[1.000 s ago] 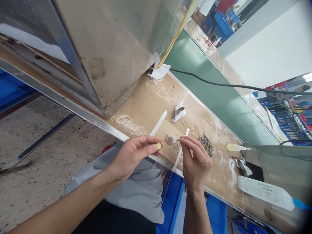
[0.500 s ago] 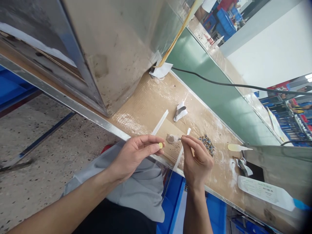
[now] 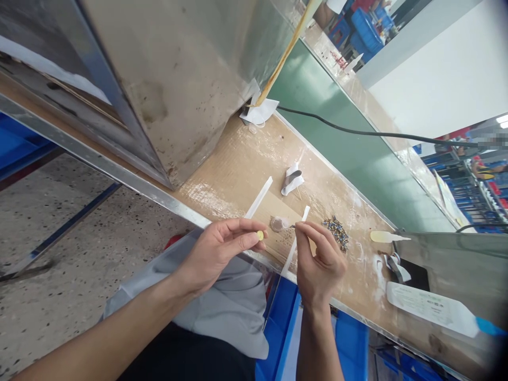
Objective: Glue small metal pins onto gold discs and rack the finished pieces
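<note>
Between thumb and fingers, my left hand [image 3: 222, 251] pinches a small round yellow piece [image 3: 260, 235] above the bench's front edge. My right hand [image 3: 320, 259] is closed in a pinch on a tiny dark piece [image 3: 292, 226], too small to name. Just left of its fingertips, a small clear round dish [image 3: 279, 224] rests on a cardboard sheet [image 3: 273, 203]. Beyond the right hand lies a pile of small metallic and blue parts [image 3: 335, 233].
A large metal box [image 3: 178, 79] stands at left on the bench [image 3: 238, 153]. At right are a squeeze bottle [image 3: 383, 236], a white bottle [image 3: 432, 309] and tape [image 3: 398, 267]. A black cable [image 3: 341, 128] crosses the green partition [image 3: 317, 90]. Blue bins [image 3: 278, 317] sit below.
The view has shifted slightly. Both hands keep nearly the same pose, each still pinching its small piece.
</note>
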Demonstrator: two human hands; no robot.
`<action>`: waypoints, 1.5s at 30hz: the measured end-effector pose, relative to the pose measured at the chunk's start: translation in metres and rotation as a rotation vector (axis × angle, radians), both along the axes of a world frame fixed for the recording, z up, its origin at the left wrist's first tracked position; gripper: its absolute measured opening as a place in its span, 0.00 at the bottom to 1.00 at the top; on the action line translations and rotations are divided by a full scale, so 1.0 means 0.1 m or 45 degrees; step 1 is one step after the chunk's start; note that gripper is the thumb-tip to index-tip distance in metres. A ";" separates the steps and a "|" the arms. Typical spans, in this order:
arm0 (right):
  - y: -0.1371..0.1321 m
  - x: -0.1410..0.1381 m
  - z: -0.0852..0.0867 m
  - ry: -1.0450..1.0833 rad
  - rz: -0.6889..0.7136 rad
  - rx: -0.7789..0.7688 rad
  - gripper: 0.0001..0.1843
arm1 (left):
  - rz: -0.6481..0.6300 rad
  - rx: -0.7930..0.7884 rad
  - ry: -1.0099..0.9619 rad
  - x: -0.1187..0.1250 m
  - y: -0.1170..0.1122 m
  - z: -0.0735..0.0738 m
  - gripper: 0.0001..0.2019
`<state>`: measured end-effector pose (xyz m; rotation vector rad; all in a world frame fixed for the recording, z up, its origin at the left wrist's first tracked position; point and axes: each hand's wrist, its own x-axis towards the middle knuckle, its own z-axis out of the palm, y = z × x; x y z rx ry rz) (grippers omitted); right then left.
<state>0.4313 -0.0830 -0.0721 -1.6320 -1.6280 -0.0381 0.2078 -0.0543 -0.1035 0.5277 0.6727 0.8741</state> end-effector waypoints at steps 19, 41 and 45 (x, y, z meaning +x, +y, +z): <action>-0.05 -0.02 0.06 0.160 -0.094 0.049 0.04 | 0.003 -0.052 -0.080 0.01 -0.01 0.00 0.11; -0.40 -0.40 0.26 0.652 0.212 -0.106 0.11 | -0.067 -0.156 -0.253 0.15 -0.14 0.15 0.08; -0.40 -0.39 0.27 0.635 0.222 -0.111 0.11 | -0.069 -0.157 -0.244 0.14 -0.15 0.17 0.08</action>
